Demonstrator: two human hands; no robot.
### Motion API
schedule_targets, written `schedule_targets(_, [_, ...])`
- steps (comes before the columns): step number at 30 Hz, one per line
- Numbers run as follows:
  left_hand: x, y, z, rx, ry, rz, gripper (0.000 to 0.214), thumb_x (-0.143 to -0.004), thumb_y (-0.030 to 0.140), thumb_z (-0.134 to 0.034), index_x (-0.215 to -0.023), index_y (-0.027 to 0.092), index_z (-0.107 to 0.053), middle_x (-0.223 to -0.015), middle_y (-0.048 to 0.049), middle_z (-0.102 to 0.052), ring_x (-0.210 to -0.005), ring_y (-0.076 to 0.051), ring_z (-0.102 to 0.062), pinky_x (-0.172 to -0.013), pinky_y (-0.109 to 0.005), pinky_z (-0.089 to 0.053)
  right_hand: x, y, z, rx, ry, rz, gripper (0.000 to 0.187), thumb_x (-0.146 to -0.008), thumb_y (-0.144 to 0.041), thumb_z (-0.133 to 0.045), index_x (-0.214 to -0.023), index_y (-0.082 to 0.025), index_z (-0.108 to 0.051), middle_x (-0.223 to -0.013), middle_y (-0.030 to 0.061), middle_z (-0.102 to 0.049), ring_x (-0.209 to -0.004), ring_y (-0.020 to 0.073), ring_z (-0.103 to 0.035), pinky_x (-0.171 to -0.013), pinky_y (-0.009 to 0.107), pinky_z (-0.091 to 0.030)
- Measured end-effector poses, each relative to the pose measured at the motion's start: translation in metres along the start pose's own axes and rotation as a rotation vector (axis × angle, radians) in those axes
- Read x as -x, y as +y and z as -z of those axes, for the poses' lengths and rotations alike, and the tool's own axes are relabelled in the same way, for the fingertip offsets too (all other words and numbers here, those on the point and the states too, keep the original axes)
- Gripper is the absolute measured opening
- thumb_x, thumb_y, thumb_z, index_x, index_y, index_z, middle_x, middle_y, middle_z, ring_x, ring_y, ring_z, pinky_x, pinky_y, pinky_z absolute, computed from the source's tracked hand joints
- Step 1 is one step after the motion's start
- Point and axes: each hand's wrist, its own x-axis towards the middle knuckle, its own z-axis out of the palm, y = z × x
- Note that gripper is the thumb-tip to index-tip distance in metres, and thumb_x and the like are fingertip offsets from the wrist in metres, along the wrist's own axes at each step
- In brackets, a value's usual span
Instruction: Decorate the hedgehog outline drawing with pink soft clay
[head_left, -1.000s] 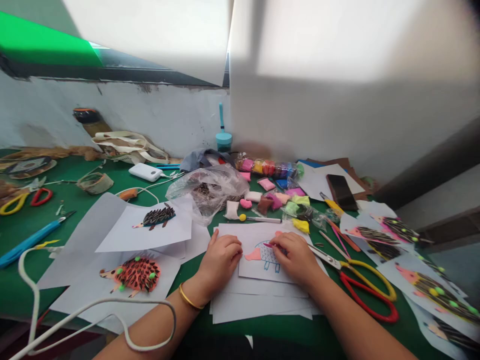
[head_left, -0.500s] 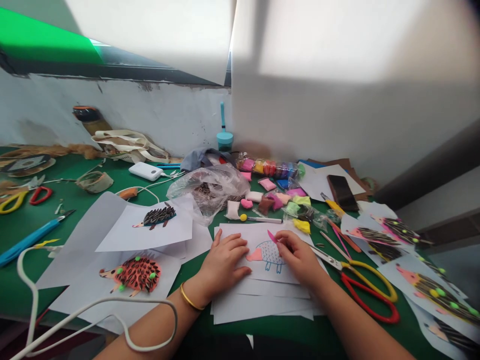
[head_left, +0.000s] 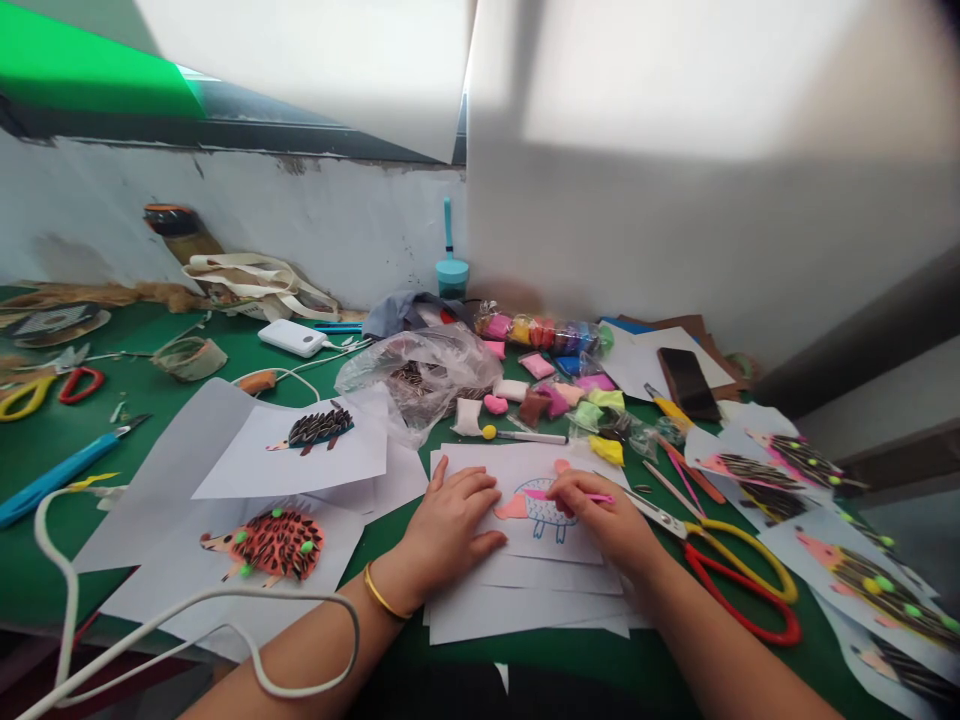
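A white sheet with a blue outlined hedgehog drawing lies on a stack of paper in front of me. The hedgehog's snout is filled with pink clay. My left hand rests flat on the sheet's left side, fingers stretched out. My right hand is closed round a thin pink tool, whose tip lies on the drawing's back.
Red and yellow scissors lie right of my right hand. Coloured clay lumps, a marker and a plastic bag of seeds sit behind the sheet. Finished hedgehog sheets lie left and right. A white cable loops near the front edge.
My right hand has swung the pink tool from upright at the drawing's top to lying across its back. My left hand has opened from a loose curl to flat.
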Motion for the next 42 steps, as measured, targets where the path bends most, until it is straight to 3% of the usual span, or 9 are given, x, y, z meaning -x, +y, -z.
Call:
schedule_targets(5, [0.0, -0.001, -0.001, 0.0, 0.013, 0.024, 0.053, -0.074, 0.039, -0.079, -0.122, 0.023, -0.061, -0.13, -0.0088, -0.062, -0.13, -0.03, -0.049, -0.119, -0.062, -0.015, -0.004, -0.009, -0.014, 0.239, -0.118, -0.007, 0.025, -0.088, -0.039, -0.063, -0.103, -0.022, -0.072, -0.107, 0.0067, -0.072, -0.102, 0.0235, -0.065, -0.09, 0.036, -0.051])
schedule_targets(14, [-0.002, -0.002, -0.001, 0.003, 0.013, 0.037, 0.06, -0.071, 0.04, -0.081, -0.124, 0.021, -0.06, -0.131, -0.0106, -0.061, -0.129, -0.03, -0.05, -0.119, -0.059, -0.019, -0.011, -0.009, -0.024, 0.352, -0.186, 0.166, 0.019, -0.089, -0.025, -0.059, -0.099, -0.025, -0.076, -0.097, 0.0034, -0.075, -0.093, 0.0185, -0.068, -0.086, 0.032, -0.052])
schedule_targets(33, [-0.002, -0.002, -0.001, 0.018, 0.018, 0.039, 0.059, -0.072, 0.041, -0.081, -0.123, 0.022, -0.06, -0.13, -0.0104, -0.061, -0.129, -0.029, -0.051, -0.119, -0.06, -0.017, -0.014, -0.005, -0.03, 0.504, -0.187, 0.215, 0.02, -0.092, -0.021, -0.054, -0.094, -0.024, -0.074, -0.091, 0.0036, -0.073, -0.088, 0.0184, -0.066, -0.081, 0.032, -0.051])
schedule_targets(42, [-0.001, -0.002, -0.001, 0.01, 0.018, 0.037, 0.059, -0.073, 0.042, -0.08, -0.124, 0.022, -0.06, -0.131, -0.0103, -0.061, -0.129, -0.029, -0.051, -0.119, -0.059, -0.017, -0.008, -0.005, -0.037, 0.704, -0.157, 0.35, 0.021, -0.094, -0.02, -0.049, -0.096, -0.021, -0.07, -0.093, 0.0065, -0.074, -0.089, 0.0211, -0.067, -0.081, 0.034, -0.05])
